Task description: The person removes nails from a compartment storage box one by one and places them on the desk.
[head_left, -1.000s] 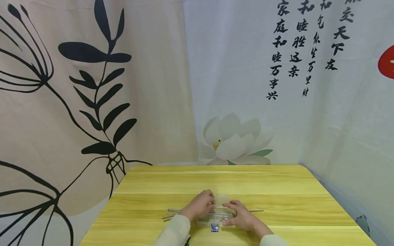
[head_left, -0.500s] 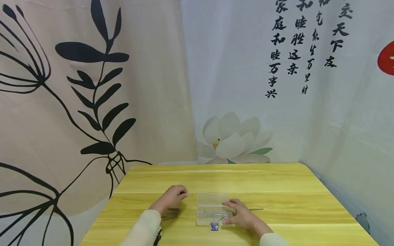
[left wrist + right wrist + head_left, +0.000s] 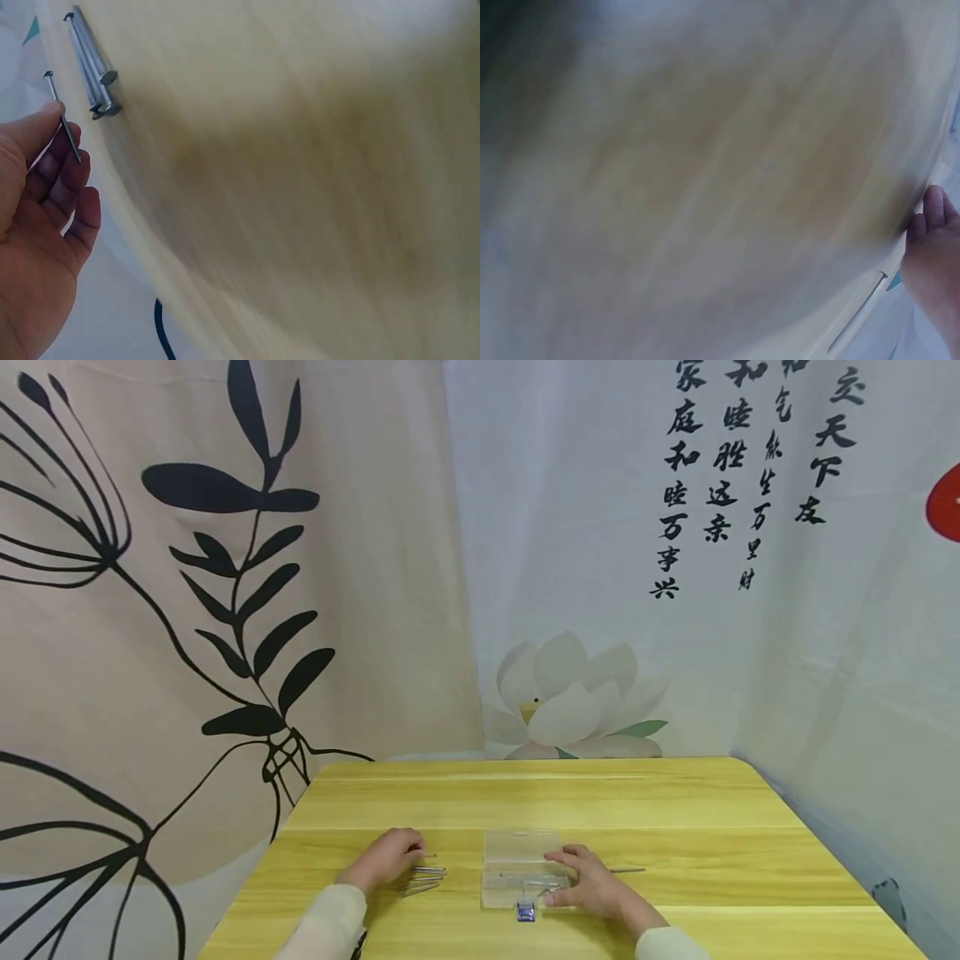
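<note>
My left hand (image 3: 392, 855) pinches a thin nail (image 3: 63, 120) between thumb and fingertips, its head pointing up and away in the left wrist view. Just beside that hand, several larger nails (image 3: 426, 877) lie in a loose bundle on the table. A clear plastic box (image 3: 492, 897) with its lid (image 3: 521, 845) raised lies at the middle; a few thin metal pieces (image 3: 528, 882) show inside. At its front hangs a blue-marked clasp (image 3: 526, 912). My right hand (image 3: 596, 887) holds the box's right end, thumb at the near corner and fingers toward the hinge.
A single long nail (image 3: 627, 869) lies on the wooden table (image 3: 675, 827) beyond my right hand, also visible in the right wrist view. A printed cloth backdrop (image 3: 390, 610) hangs behind the table and along its sides.
My left hand has moved left from over the box to beside the nail bundle, carrying a thin nail. My right hand has stayed at the box.
</note>
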Available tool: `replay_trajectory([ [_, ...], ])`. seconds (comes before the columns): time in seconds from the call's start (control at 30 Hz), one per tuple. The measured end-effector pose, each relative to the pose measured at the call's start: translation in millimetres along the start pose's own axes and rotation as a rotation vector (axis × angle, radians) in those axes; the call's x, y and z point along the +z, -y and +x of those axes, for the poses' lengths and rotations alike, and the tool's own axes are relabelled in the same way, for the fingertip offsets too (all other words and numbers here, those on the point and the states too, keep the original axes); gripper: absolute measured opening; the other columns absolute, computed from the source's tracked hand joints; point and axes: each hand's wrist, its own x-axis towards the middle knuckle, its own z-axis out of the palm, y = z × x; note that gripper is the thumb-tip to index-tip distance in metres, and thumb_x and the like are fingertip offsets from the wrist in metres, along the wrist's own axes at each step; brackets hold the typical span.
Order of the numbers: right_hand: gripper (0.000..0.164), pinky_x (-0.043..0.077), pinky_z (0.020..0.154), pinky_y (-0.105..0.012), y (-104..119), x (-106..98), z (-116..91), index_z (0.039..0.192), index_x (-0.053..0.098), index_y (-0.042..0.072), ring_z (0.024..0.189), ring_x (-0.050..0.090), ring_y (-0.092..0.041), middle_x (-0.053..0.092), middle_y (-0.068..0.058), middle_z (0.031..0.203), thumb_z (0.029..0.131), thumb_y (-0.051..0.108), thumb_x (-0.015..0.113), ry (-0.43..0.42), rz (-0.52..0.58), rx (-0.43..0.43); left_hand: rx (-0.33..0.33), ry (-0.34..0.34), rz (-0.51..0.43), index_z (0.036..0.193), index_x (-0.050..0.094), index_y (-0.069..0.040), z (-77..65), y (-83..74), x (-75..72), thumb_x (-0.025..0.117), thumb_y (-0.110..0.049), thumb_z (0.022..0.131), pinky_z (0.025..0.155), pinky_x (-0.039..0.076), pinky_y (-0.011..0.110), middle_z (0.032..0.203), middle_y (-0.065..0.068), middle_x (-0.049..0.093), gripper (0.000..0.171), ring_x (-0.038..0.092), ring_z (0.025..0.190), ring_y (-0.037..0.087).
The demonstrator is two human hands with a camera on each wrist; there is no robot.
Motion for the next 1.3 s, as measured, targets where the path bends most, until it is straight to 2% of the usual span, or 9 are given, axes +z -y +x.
replay_trajectory([
  [0.23,0.073,0.028,0.097,-0.075,0,-1,0,0.142,0.054,0.013,0.134,0.025,-0.058,0.029,-0.028,0.151,0.08,0.039,0.082,0.001,-0.009,-0.004,-0.016,0.006,0.0,0.082,0.065,-0.011,3.6,-4.7,6.3,0.063,-0.009,0.097,0.061,0.041,0.029,0.076,-0.008,0.056,0.015,0.045,0.067,0.006],
  [0.47,0.074,0.027,0.097,-0.076,1,-1,0,0.142,0.054,0.013,0.134,0.025,-0.059,0.03,-0.028,0.151,0.079,0.04,0.082,0.002,-0.016,-0.012,-0.034,0.017,0.019,0.085,0.069,-0.013,4.7,-1.0,10.3,0.065,-0.009,0.095,0.065,0.046,0.029,0.082,-0.009,0.059,0.012,0.05,0.072,0.005],
  [0.73,0.074,0.027,0.097,-0.076,3,-1,0,0.142,0.054,0.013,0.134,0.024,-0.059,0.029,-0.029,0.151,0.08,0.04,0.082,0.005,-0.009,-0.004,-0.059,0.027,0.005,0.085,0.069,-0.015,5.5,-0.4,11.0,0.064,-0.012,0.097,0.066,0.046,0.032,0.082,-0.01,0.059,0.014,0.05,0.073,0.007],
  [0.93,0.074,0.026,0.097,-0.076,3,-1,-1,0.142,0.054,0.013,0.135,0.024,-0.059,0.029,-0.029,0.151,0.08,0.04,0.082,0.005,-0.002,0.001,-0.108,0.026,-0.044,0.096,0.072,-0.013,9.1,-4.4,10.1,0.063,-0.016,0.099,0.072,0.049,0.037,0.088,-0.008,0.06,0.01,0.055,0.08,0.013],
  [1.03,0.074,0.027,0.097,-0.076,2,-1,-1,0.142,0.054,0.012,0.135,0.023,-0.059,0.028,-0.029,0.152,0.079,0.04,0.082,0.004,0.0,0.003,-0.099,0.018,-0.057,0.102,0.072,-0.01,11.5,-8.1,9.5,0.063,-0.018,0.099,0.075,0.051,0.037,0.091,-0.008,0.06,0.012,0.057,0.084,0.012],
  [1.3,0.074,0.027,0.097,-0.075,-1,-1,0,0.142,0.054,0.013,0.134,0.024,-0.059,0.028,-0.03,0.151,0.078,0.039,0.083,-0.005,0.003,0.01,-0.062,0.003,-0.136,0.107,0.07,-0.005,20.3,-26.0,8.6,0.064,-0.017,0.098,0.072,0.05,0.035,0.095,-0.003,0.061,0.016,0.057,0.083,0.013],
])
